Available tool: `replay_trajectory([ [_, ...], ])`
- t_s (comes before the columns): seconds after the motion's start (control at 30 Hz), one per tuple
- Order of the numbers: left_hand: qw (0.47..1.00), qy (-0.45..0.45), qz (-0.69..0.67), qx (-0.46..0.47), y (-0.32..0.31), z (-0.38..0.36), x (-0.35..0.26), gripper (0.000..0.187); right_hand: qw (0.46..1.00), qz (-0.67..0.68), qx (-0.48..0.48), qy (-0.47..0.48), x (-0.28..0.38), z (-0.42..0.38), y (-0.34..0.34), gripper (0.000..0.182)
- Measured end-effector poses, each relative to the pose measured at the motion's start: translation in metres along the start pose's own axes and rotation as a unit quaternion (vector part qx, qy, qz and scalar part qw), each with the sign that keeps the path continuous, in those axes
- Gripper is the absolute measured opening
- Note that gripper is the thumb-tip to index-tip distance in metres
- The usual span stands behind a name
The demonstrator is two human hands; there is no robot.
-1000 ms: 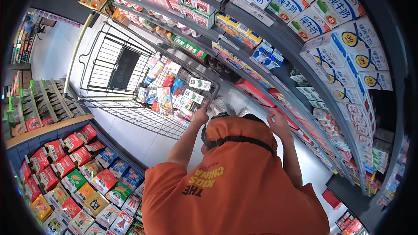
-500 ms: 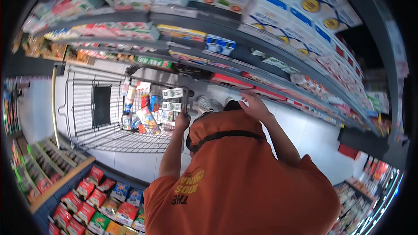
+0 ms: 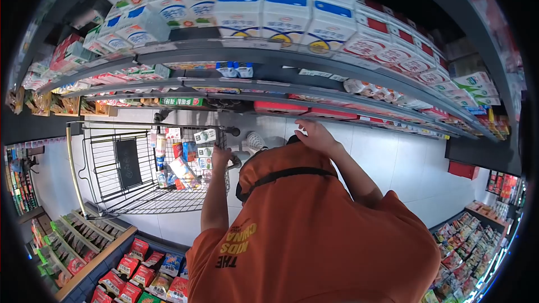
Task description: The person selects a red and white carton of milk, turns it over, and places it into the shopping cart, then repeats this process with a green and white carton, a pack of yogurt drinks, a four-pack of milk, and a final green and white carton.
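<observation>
My left hand (image 3: 221,158) is closed around the near edge of a wire shopping cart (image 3: 159,199). The cart stands to my left on the floor. Inside it lie several packaged goods: white boxes (image 3: 204,151) by my hand, a colourful bag (image 3: 183,169) and a pale bottle (image 3: 161,146). A dark panel (image 3: 128,163) hangs on the cart's far wire side. In front of my waist, my right hand (image 3: 312,135) is held up with loosely bent fingers apart and nothing visible in it. It is beside the lower shelf edge, apparently not touching it.
Ahead runs a long shelf (image 3: 185,50) stacked with milk cartons (image 3: 286,19) and other packs. A bin of red and blue snack packets (image 3: 143,275) stands behind me on the left, more packets (image 3: 466,252) on the right. Pale floor tiles (image 3: 387,163) lie between.
The view has shifted along the shelf, whose cartons now appear farther left. The cart sits slightly left and lower in view, my left hand still on it. My right hand remains raised.
</observation>
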State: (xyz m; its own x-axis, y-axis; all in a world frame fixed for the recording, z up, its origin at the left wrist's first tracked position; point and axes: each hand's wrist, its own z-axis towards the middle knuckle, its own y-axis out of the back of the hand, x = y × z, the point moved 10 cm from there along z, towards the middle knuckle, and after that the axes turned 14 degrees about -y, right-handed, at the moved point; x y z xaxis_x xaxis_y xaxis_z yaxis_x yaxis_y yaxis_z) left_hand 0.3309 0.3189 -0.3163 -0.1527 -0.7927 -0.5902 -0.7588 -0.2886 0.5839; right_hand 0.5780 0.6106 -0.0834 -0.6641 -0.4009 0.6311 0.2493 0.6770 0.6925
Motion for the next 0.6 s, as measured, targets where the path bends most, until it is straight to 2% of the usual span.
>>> replay_trajectory([
  [0.03,0.996,-0.055,0.048,-0.050,0.000,0.010,0.009,0.084,1.000,0.002,-0.010,0.007,-0.009,-0.003,0.007,0.032],
  [0.07,0.992,-0.068,0.082,-0.066,-0.015,0.031,0.040,0.082,1.000,-0.001,-0.005,0.002,-0.019,-0.006,0.013,0.033],
  [0.13,0.996,-0.001,0.080,-0.046,-0.007,0.018,0.023,0.082,1.000,-0.003,0.007,-0.007,-0.038,-0.010,0.024,0.034],
  [0.17,0.997,-0.028,0.059,-0.052,-0.004,0.013,0.010,0.083,1.000,-0.007,-0.004,-0.008,-0.048,-0.013,0.032,0.035],
  [0.2,0.997,-0.001,0.058,-0.060,-0.002,0.007,0.006,0.088,1.000,-0.011,-0.014,-0.007,-0.059,-0.016,0.037,0.035],
  [0.33,0.993,-0.057,0.007,-0.107,-0.015,0.011,0.015,0.101,1.000,0.012,0.009,-0.017,-0.084,-0.032,0.068,0.036],
  [0.53,0.989,-0.079,-0.005,-0.123,-0.039,0.009,0.028,0.115,0.999,0.021,0.021,-0.034,-0.133,-0.056,0.107,0.032],
  [0.6,0.986,-0.097,0.003,-0.137,-0.046,0.004,0.029,0.114,0.991,-0.030,-0.126,0.033,-0.135,-0.062,0.147,0.029],
])
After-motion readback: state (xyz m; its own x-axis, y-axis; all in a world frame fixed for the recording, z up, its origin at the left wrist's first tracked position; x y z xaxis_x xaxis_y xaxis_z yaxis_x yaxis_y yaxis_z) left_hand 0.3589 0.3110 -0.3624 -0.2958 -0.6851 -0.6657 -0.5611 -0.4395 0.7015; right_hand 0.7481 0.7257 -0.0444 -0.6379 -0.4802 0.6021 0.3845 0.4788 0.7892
